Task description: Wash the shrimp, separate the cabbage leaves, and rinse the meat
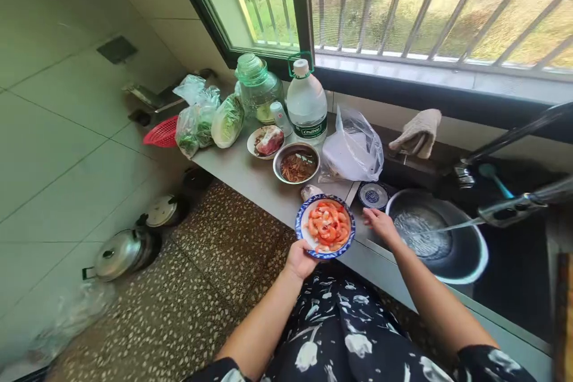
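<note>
My left hand point(301, 259) grips the near rim of a blue-and-white plate point(301, 228), holding it up in front of the counter edge. Pinkish-orange shrimp point(328, 225) are heaped on it. To the right, my right hand point(379, 224) hovers near the counter edge with its fingers extended, holding nothing that I can see. Just beyond those fingers sits a small blue-and-white dish point(373, 196). A metal basin point(465, 250) stands in the sink beside my right forearm, with water running into it from the faucet point(501, 212).
Along the counter are a metal bowl point(296, 164) of brownish strips in liquid, a plate of meat point(270, 140), a large water bottle point(307, 101), a plastic bag point(353, 146), a green jar point(259, 89) and a cabbage point(228, 120). Pots point(119, 253) stand at the left.
</note>
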A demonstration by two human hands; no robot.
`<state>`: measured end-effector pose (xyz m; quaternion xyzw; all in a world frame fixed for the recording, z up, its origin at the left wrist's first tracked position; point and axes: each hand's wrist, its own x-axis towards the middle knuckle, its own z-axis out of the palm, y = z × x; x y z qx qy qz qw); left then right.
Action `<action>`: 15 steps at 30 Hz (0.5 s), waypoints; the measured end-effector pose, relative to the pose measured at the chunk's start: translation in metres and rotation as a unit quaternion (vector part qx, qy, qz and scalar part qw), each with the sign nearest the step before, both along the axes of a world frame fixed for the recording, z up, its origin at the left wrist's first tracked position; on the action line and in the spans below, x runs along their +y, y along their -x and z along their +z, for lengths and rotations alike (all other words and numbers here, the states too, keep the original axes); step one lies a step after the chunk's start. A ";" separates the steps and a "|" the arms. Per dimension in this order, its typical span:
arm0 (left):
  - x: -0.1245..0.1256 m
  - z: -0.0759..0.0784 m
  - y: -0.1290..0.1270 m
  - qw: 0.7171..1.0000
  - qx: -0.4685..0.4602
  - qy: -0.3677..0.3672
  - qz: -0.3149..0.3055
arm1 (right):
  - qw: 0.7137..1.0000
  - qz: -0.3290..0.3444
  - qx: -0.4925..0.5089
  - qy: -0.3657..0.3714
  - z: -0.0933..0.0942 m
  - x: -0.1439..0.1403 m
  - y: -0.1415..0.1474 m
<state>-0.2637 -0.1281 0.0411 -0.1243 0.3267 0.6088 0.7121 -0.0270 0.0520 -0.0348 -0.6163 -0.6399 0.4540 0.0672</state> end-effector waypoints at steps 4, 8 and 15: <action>0.020 -0.013 -0.016 0.998 -0.035 -0.009 -0.042 | 0.997 -0.038 0.051 0.042 0.011 -0.015 -0.009; 0.039 -0.014 -0.019 0.996 -0.041 -0.050 -0.064 | 0.997 -0.060 0.034 0.044 0.010 -0.025 -0.021; 0.064 -0.010 -0.027 0.994 -0.022 -0.041 -0.096 | 0.998 -0.060 0.008 0.017 0.014 -0.027 -0.027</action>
